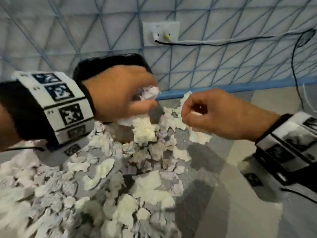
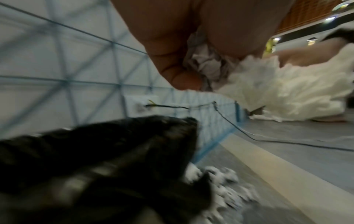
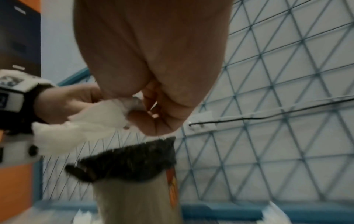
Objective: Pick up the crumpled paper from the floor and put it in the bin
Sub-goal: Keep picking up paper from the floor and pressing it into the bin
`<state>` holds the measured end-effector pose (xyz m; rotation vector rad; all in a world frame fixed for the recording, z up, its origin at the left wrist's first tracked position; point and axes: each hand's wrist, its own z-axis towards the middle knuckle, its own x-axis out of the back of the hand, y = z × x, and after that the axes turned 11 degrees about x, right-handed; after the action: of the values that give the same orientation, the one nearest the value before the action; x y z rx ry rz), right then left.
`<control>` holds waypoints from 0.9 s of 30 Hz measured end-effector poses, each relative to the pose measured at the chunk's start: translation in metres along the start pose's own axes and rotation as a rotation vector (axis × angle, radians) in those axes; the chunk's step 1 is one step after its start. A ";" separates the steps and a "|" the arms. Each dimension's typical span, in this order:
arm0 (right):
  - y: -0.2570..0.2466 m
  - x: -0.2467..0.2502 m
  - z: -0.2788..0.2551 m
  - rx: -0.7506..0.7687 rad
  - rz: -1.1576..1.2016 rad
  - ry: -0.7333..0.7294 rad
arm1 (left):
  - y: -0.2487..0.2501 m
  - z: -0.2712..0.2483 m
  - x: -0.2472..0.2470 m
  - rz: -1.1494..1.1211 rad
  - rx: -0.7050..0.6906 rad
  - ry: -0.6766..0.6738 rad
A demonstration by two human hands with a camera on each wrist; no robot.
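Crumpled white paper wads (image 1: 144, 129): light, soft, crushable; pinch anywhere. Left hand (image 1: 118, 93) and right hand (image 1: 211, 114) each clutched one, mid-frame.

Head view is reading evenly and moderately lit; soft shadows are falling on the grey floor (image 1: 202, 169) right of the paper pile (image 1: 106, 172). Motion blur is smearing the lower left of the pile and the marker bands on both wrists. Wall grid lines (image 1: 223, 54) are bowing toward the frame edges. Left wrist view is running dimmer, the black bin liner (image 2: 107, 159) streaked by blur; ceiling lamps (image 2: 330, 19) are glaring at top right. Right wrist view is looking soft throughout, the near palm (image 3: 153, 53) out of focus
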<state>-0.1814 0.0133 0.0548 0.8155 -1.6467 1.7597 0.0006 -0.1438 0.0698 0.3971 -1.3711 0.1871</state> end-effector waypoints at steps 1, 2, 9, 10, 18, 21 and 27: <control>-0.012 0.003 0.024 0.023 0.011 0.109 | -0.021 0.007 0.011 0.021 0.072 0.054; -0.023 0.002 0.046 0.047 0.017 0.205 | -0.040 0.014 0.019 0.039 0.152 0.099; -0.047 -0.050 0.167 -0.022 -0.198 0.455 | -0.119 0.024 0.009 0.168 0.584 0.186; -0.046 -0.057 0.172 -0.049 -0.238 0.413 | -0.120 0.021 0.001 0.168 0.608 0.164; -0.059 -0.067 0.106 0.095 -0.371 0.402 | -0.087 -0.023 -0.002 0.054 0.433 0.306; -0.049 -0.071 0.051 0.032 -0.324 0.409 | -0.050 -0.037 -0.005 0.018 0.274 0.361; -0.012 -0.105 -0.061 -0.130 -0.263 0.335 | 0.026 -0.063 -0.064 0.129 -0.098 0.121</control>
<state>-0.1078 0.0741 -0.0212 0.6078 -1.3493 1.4959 0.0360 -0.0892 0.0024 0.2118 -1.2813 0.2452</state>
